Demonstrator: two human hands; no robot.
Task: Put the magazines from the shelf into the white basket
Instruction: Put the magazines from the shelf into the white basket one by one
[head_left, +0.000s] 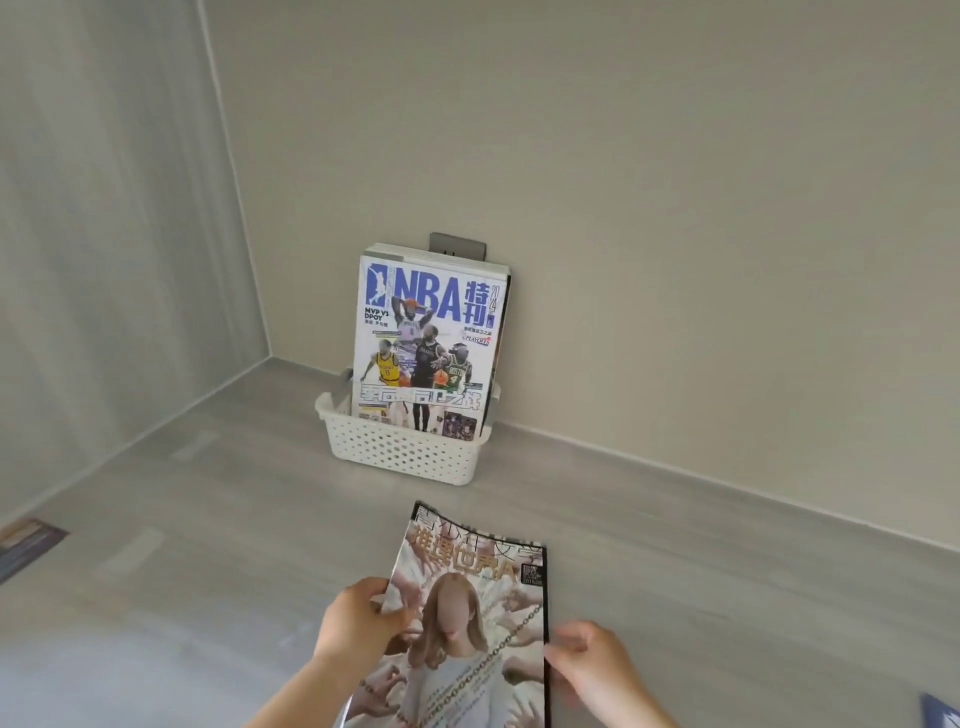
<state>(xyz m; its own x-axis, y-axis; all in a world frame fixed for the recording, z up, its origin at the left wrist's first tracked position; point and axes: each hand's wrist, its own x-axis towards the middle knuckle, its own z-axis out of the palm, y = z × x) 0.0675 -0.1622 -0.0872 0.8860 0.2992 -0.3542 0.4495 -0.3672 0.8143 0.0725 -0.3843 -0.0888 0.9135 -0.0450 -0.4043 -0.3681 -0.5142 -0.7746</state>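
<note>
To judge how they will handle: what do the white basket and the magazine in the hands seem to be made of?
The white basket is probably moulded plastic with a matt finish; its walls carry rows of small round holes. The magazine is printed paper, seemingly glossy; the thin cover curves and shows a faint sheen.

Soft, even light fills my view, perhaps from somewhere to my left, since the lower left corner washes out pale. Shadows stay faint. My right hand (597, 670) looks motion-smeared, and the wall (675, 156) lines bow toward the edges.
</note>
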